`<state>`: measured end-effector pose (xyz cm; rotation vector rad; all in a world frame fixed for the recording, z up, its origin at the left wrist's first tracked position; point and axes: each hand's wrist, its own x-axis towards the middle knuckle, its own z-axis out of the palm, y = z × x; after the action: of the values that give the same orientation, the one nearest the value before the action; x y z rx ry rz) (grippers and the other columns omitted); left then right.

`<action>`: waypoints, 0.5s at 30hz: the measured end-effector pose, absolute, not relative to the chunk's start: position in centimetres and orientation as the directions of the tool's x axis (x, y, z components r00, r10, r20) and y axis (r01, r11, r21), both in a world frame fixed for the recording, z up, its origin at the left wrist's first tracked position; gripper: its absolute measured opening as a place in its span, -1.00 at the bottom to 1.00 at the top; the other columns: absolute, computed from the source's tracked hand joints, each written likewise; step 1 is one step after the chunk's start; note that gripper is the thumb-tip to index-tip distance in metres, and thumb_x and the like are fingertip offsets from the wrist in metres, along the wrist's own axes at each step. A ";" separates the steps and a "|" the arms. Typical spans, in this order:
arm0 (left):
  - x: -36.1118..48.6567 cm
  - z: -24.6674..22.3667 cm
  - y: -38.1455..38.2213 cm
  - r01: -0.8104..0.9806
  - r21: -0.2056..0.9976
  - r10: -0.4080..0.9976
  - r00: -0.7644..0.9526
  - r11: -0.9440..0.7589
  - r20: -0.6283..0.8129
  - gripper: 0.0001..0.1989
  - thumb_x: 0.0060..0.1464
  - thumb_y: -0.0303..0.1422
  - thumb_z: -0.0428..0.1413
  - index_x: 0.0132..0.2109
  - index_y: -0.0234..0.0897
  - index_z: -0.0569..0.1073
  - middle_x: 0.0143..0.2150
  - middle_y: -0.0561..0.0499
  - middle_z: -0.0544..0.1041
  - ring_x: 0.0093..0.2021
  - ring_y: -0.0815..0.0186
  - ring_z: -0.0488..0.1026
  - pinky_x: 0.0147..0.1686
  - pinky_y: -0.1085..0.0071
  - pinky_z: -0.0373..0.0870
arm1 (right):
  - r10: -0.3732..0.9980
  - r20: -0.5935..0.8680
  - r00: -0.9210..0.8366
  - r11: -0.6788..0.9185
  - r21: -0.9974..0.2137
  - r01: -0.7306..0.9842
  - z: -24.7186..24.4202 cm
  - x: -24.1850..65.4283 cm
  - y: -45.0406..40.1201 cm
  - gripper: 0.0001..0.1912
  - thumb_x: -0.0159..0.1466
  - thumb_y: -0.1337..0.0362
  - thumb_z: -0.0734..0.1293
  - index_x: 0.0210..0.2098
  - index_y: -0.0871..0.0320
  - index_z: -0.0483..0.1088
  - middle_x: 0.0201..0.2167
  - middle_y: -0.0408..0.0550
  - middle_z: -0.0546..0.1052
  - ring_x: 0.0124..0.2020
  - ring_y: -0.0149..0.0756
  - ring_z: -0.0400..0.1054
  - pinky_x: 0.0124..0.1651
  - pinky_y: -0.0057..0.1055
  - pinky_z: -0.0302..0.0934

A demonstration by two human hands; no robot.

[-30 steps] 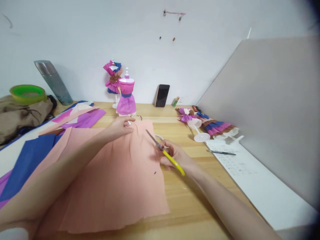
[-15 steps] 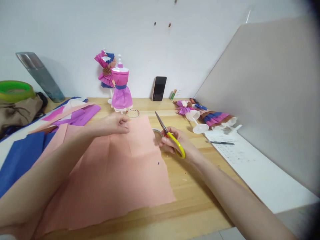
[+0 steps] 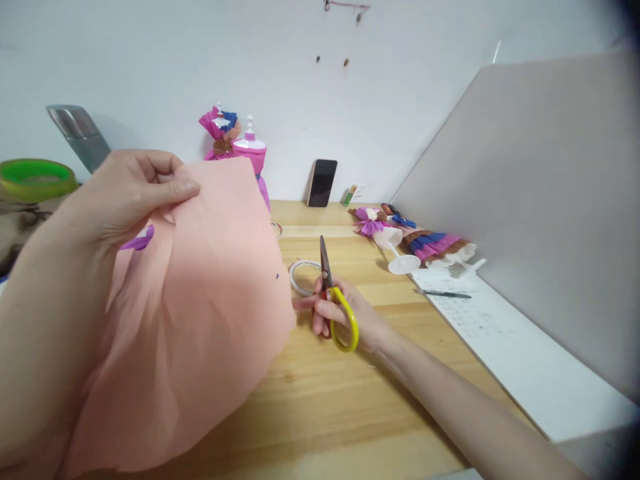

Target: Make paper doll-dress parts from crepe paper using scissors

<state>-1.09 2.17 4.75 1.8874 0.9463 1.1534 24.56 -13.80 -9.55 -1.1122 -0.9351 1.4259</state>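
Pinched at its upper left edge, a large sheet of peach crepe paper [image 3: 215, 267] hangs raised from my left hand [image 3: 135, 193]. My right hand [image 3: 345, 313] holds a pair of scissors [image 3: 344, 327] with yellow and red handles, thumb and fingers at the loops. The blades point up and away from me and look closed. Just beyond the right fingers lies a roll of tape [image 3: 296, 287] on the table. The paper's right edge is close to the right hand; whether a fingertip touches it I cannot tell.
Behind the paper stand small dress forms [image 3: 250, 150] in crepe paper, partly hidden. A phone [image 3: 323, 183] leans against the wall. On the right are lying dress forms [image 3: 404, 263], a pen [image 3: 445, 294] and a white sheet [image 3: 525, 360]. A bottle [image 3: 83, 137] and green tape roll [image 3: 37, 180] are at left.
My left hand has taken hold of the peach paper and lifted it up and left off the table. My right hand has come slightly nearer with the scissors, their blades turned more upright.
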 end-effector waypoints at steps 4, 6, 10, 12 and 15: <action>-0.5 4.5 2.1 0.025 0.874 0.827 0.337 -0.486 0.450 -0.80 -0.10 -0.48 0.23 -0.57 -0.40 0.38 -0.75 0.16 0.28 -0.71 0.58 0.18 -0.66 0.65 0.09 | 0.979 -0.172 -0.105 -0.197 -0.930 -0.310 -9.6 23.8 -14.1 -0.40 -0.07 0.13 0.58 -0.27 0.11 0.13 -0.27 0.01 0.62 -0.65 -0.48 0.42 -0.65 -0.62 0.23; -0.1 4.5 1.9 -0.047 0.873 0.827 0.301 -0.485 0.475 -0.83 -0.11 -0.49 0.24 -0.55 -0.38 0.41 -0.74 0.15 0.29 -0.72 0.57 0.17 -0.69 0.64 0.04 | 0.970 -0.187 -0.157 -0.230 -0.913 -0.338 -9.5 23.4 -14.4 -0.40 -0.06 0.10 0.57 -0.27 0.11 0.12 -0.27 0.02 0.63 -0.65 -0.48 0.43 -0.65 -0.63 0.24; 0.1 4.8 1.4 -0.099 0.866 0.850 0.168 -0.490 0.500 -0.89 -0.13 -0.49 0.24 -0.52 -0.36 0.44 -0.72 0.15 0.29 -0.71 0.53 0.18 -0.70 0.59 0.06 | 0.938 -0.233 -0.259 -0.314 -0.887 -0.339 -9.6 22.7 -15.2 -0.38 -0.03 0.04 0.55 -0.26 0.10 0.09 -0.37 0.00 0.63 -0.66 -0.43 0.45 -0.69 -0.65 0.23; 0.1 4.9 1.4 -0.098 0.867 0.857 0.135 -0.488 0.498 -0.87 -0.13 -0.49 0.24 -0.53 -0.35 0.43 -0.72 0.16 0.29 -0.71 0.54 0.18 -0.70 0.59 0.06 | 0.908 -0.251 -0.334 -0.364 -0.868 -0.338 -9.8 22.2 -15.7 -0.38 -0.02 0.00 0.53 -0.26 0.09 0.08 -0.37 0.00 0.62 -0.65 -0.39 0.46 -0.68 -0.62 0.25; 0.3 4.4 1.8 -0.096 0.886 0.868 0.177 -0.454 0.464 -0.84 -0.13 -0.47 0.24 -0.55 -0.34 0.40 -0.75 0.18 0.26 -0.74 0.56 0.13 -0.72 0.60 0.01 | 0.827 -0.278 -0.489 -0.477 -0.808 -0.347 -10.2 21.3 -16.4 -0.37 -0.01 -0.02 0.52 -0.25 0.08 0.06 -0.32 0.02 0.61 -0.57 -0.28 0.51 -0.63 -0.53 0.32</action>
<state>0.28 1.82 4.39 1.5947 0.7555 1.4141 21.25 -16.40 -10.22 -0.8761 -0.8997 2.0204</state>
